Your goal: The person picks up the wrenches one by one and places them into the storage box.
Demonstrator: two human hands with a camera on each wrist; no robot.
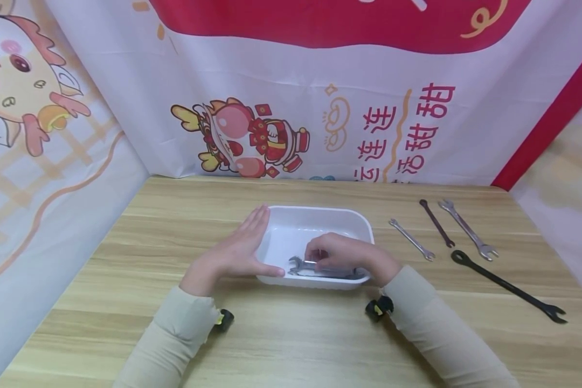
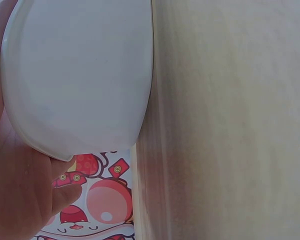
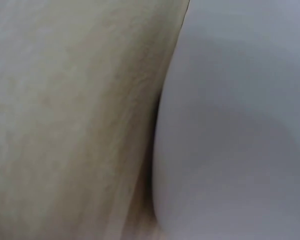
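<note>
A white plastic tray (image 1: 291, 231) lies on the wooden table. My left hand (image 1: 242, 250) spans its left end, fingers straight along the rim and thumb at the front rim; the left wrist view shows this hand (image 2: 20, 185) against the tray's outer wall (image 2: 80, 75). Inside the tray, my right hand (image 1: 339, 252) has its fingers bent and pinches a silver open-end wrench (image 1: 298, 264), partly hidden under the hand. Another silver wrench (image 1: 320, 277) lies beside it along the front wall. The right wrist view has only the tray's wall (image 3: 230, 140) and the table, no hand.
To the right of the tray lie a small silver wrench (image 1: 411, 240), a dark brown wrench (image 1: 436, 223), a larger silver wrench (image 1: 467, 229) and a long black wrench (image 1: 506, 285). A printed cloth (image 1: 281, 70) hangs along the table's back edge.
</note>
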